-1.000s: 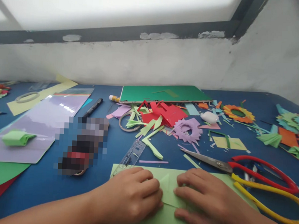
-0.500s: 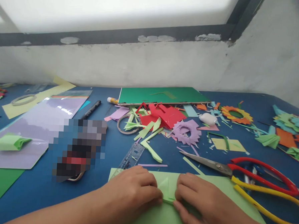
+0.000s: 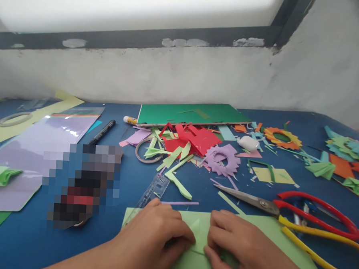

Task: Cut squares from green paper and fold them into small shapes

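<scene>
Between my fingertips is a small folded piece of light green paper [image 3: 199, 240] with a pointed triangular flap standing up. My left hand [image 3: 159, 238] pinches its left side, fingers curled. On its right side my right hand [image 3: 241, 244] grips with fingers bent and the thumb along the near edge. Both hands rest on a larger light green sheet [image 3: 278, 232]. A clear ruler [image 3: 155, 189] lies just beyond my left hand, partly over the sheet. Scissors [image 3: 264, 204] with red and yellow handles lie beside my right hand, blades pointing left.
Paper scraps, a tape roll [image 3: 149, 160], a purple paper ring [image 3: 222, 159] and a green board [image 3: 189, 114] lie beyond. An orange ring [image 3: 282, 138] is further right. Leftward are a pixelated object [image 3: 83, 189], a black marker [image 3: 103, 131] and a plastic sleeve of purple paper [image 3: 62, 134].
The view has shifted slightly, moving the things at left further left. Both hands stay on the small green paper; its front edge now looks flatter, and my left fingers have shifted a little.
</scene>
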Demonstrator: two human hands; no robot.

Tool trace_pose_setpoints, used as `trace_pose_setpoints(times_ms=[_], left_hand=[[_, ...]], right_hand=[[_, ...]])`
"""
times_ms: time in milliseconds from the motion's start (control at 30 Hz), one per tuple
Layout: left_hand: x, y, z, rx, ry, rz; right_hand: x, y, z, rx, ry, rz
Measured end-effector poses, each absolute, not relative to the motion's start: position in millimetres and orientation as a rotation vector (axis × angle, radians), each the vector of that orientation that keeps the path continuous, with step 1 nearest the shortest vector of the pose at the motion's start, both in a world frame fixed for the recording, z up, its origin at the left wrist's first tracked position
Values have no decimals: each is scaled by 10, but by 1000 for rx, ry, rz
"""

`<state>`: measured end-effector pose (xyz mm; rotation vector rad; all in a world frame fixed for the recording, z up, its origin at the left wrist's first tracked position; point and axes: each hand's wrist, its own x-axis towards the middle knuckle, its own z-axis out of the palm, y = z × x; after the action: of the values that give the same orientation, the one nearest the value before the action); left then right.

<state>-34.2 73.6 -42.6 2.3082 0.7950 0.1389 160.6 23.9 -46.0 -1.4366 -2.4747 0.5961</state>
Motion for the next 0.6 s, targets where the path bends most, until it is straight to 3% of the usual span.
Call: trace_pose_setpoints(times_ms=[600], left_hand=[[-345,744,-456,2504,773,236]], right_hand=[[1591,220,-519,-1370,-2419,532]])
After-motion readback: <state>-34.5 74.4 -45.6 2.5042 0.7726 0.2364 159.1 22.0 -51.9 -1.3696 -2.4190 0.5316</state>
